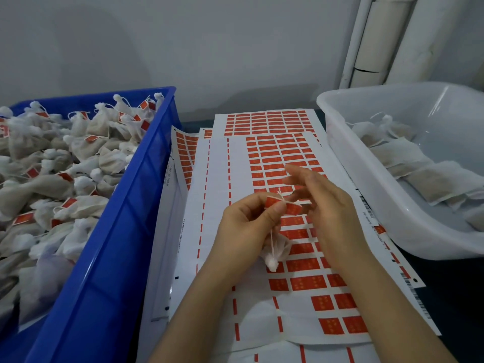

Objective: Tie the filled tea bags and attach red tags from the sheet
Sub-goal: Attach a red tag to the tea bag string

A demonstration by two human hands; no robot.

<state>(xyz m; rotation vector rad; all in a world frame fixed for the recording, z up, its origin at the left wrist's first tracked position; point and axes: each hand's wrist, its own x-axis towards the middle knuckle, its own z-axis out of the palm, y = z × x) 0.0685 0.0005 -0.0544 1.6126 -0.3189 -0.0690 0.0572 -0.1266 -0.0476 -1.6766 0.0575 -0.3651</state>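
Observation:
My left hand (248, 226) pinches a red tag (272, 203) between thumb and forefinger, with the white string of a tied tea bag (275, 251) running through it; the bag dangles below my palm. My right hand (324, 205) is beside it, thumb and a finger pinching the tag's other half (294, 208), the remaining fingers spread upward. Both hands hover over the top sheet of red tags (275, 158), which has several tags peeled off on its left side.
A blue crate (136, 195) on the left is heaped with tied, tagged tea bags (65, 163). A white plastic tub (366, 166) on the right holds untied filled bags (419, 174). More tag sheets (267, 121) lie stacked beneath. White pipes (372, 43) stand against the wall.

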